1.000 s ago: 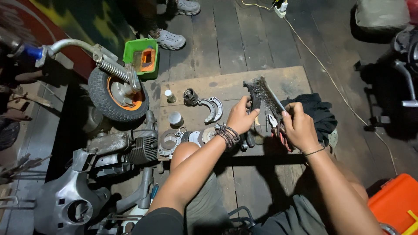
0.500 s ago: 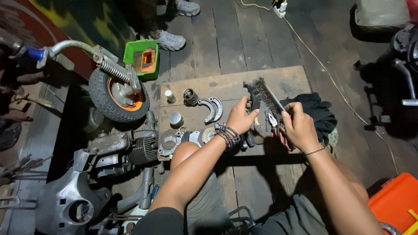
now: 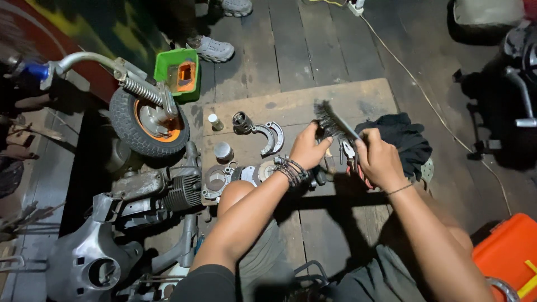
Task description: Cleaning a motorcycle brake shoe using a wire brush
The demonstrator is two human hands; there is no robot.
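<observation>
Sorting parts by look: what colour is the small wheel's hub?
Orange, inside a black tyre: the wheel's hub, clearest in the head view.

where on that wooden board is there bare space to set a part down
Bare wood runs along the board's far edge, between the small cylinder and the black cloth. The near left is crowded: brake shoe, round metal parts. The left hand and the right hand, holding the wire brush, cover the middle.

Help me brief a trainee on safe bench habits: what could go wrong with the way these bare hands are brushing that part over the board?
1. The wire brush in the right hand works close to the bare left hand gripping the dark curved part; a slip could scratch its fingers.
2. Loose parts, like the brake shoe and metal cylinder, crowd the wooden board; an elbow might scatter them.
3. Dim lighting may hide dropped pieces.
</observation>
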